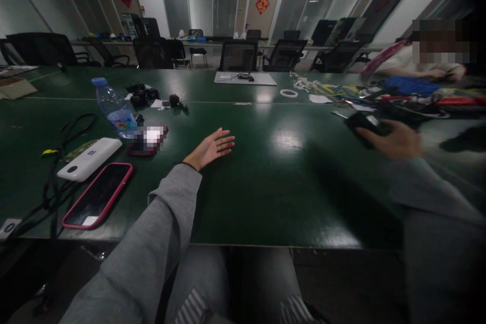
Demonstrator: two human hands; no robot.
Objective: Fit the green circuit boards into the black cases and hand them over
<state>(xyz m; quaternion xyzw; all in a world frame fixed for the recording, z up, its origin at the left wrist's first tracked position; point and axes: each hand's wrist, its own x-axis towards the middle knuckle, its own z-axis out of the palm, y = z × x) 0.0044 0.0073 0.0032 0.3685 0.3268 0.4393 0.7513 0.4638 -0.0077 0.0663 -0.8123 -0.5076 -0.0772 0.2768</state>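
My left hand point(213, 149) rests at the middle of the green table point(258, 192), fingers apart and nothing in it. On the right, my right hand point(397, 139) is closed around a dark, blocky object point(362, 129), blurred by motion. Left of my left hand lie a pink-edged phone point(98, 196), a white power bank point(91, 159) and a dark red device point(148, 140) with a partly pixelated screen. A clear bottle with a blue cap point(114, 109) leans behind them.
Black cables point(55, 182) run along the left side. Small black parts point(142, 95) lie behind the bottle. A tape roll point(288, 93), a white board point(245, 79) and a blue bundle point(412, 86) with tangled wires lie farther back. A person point(413, 61) sits at the far right.
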